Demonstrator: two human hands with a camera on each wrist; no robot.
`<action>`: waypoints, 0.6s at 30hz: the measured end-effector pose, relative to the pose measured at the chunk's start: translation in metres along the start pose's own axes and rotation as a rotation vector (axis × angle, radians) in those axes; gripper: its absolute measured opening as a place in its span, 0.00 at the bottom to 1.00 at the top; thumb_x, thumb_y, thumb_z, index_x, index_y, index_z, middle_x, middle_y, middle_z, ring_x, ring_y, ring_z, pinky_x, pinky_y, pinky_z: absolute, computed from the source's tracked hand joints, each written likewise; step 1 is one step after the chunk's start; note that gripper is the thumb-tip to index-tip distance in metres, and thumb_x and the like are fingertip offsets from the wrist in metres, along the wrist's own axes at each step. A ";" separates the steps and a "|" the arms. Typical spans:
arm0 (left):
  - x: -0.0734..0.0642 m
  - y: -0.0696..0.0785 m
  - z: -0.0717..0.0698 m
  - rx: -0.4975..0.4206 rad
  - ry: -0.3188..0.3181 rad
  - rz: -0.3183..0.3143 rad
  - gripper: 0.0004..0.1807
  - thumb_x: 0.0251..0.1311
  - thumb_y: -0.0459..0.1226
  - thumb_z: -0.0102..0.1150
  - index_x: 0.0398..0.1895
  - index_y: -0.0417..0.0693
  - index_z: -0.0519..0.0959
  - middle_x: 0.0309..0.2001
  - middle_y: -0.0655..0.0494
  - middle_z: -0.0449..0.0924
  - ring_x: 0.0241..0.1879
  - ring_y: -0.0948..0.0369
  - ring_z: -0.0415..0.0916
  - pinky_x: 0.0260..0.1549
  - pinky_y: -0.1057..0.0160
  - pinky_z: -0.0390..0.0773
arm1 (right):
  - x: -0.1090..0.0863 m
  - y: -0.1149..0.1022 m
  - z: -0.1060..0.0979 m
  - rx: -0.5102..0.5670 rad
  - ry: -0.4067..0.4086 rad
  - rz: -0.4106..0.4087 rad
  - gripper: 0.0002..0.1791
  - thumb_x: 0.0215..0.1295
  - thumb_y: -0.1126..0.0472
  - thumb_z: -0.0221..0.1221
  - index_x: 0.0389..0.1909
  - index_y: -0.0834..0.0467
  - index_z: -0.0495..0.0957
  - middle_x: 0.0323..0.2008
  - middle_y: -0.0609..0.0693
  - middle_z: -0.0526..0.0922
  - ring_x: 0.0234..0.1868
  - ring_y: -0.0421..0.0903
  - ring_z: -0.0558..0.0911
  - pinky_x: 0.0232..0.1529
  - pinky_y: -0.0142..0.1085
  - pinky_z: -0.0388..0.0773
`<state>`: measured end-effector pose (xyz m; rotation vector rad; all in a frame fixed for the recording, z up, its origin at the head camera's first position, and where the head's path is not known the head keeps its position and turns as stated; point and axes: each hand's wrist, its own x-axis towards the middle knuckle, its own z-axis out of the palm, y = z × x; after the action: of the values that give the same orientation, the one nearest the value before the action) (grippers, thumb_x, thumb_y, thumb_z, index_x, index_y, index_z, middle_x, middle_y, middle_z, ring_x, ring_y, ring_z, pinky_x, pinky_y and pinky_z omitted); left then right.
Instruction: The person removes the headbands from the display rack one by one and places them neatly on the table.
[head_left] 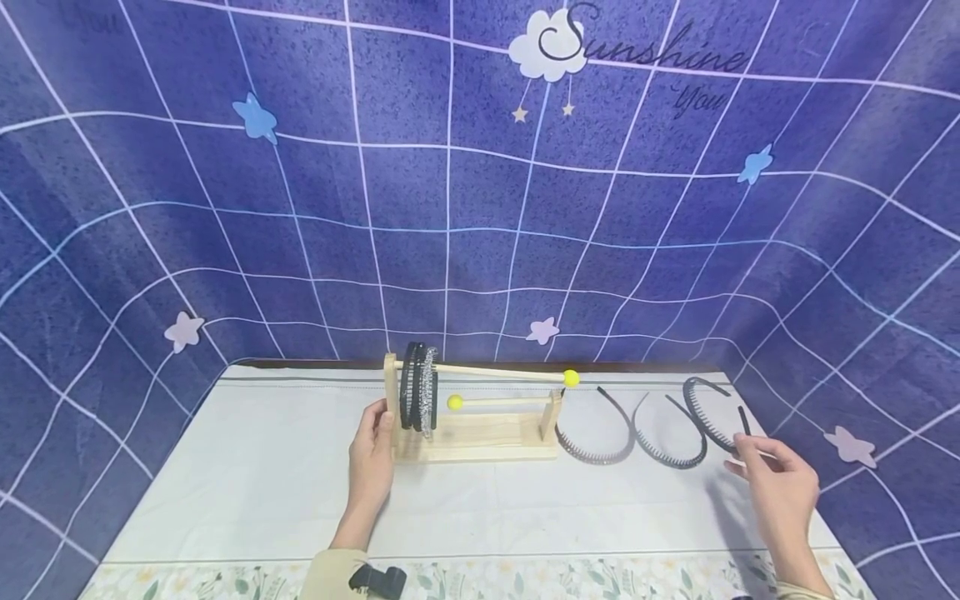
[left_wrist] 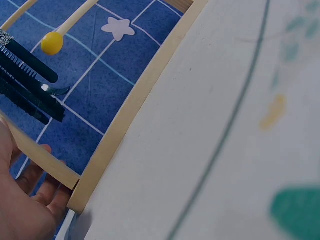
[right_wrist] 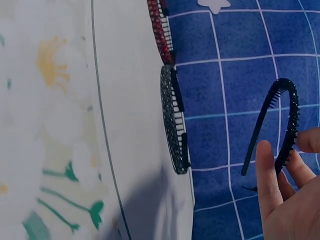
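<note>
The right hand's fingers (right_wrist: 267,172) pinch a black, curved, toothed headband (right_wrist: 293,110) with a studded outer edge, raised at the right end of the tabletop (head_left: 262,467); one gripped end is partly hidden by the fingers. The left hand (head_left: 371,458) holds the left upright of a pale wooden two-rod stand (head_left: 480,454), its fingers curled behind the post and its palm cut off in the left wrist view. Beside that upright, black and silvery glittering headbands (head_left: 417,387) hang on the upper rod, overlapping too closely to count. Between stand and right hand lie a dark red sparkly headband (right_wrist: 159,37), cropped in the right wrist view, and a dark grey glittery headband (right_wrist: 170,115).
</note>
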<state>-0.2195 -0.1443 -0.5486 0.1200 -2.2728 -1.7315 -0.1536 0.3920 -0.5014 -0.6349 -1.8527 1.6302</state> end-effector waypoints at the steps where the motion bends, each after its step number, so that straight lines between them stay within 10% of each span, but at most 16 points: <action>1: 0.000 0.000 0.000 0.000 -0.001 -0.001 0.30 0.90 0.54 0.41 0.79 0.44 0.70 0.76 0.37 0.76 0.77 0.37 0.71 0.75 0.34 0.72 | 0.001 0.000 -0.001 -0.002 0.000 -0.001 0.04 0.73 0.68 0.73 0.35 0.60 0.92 0.28 0.33 0.91 0.21 0.36 0.90 0.32 0.25 0.87; 18: -0.001 0.000 0.000 -0.006 0.000 0.010 0.29 0.91 0.53 0.42 0.79 0.44 0.71 0.76 0.37 0.76 0.77 0.37 0.71 0.75 0.34 0.72 | 0.031 0.012 -0.044 -0.404 -0.130 -0.141 0.09 0.74 0.56 0.75 0.39 0.58 0.92 0.25 0.20 0.86 0.24 0.28 0.88 0.32 0.16 0.79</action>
<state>-0.2187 -0.1441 -0.5482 0.1072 -2.2641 -1.7339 -0.1453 0.4457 -0.5062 -0.5561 -2.2938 1.2408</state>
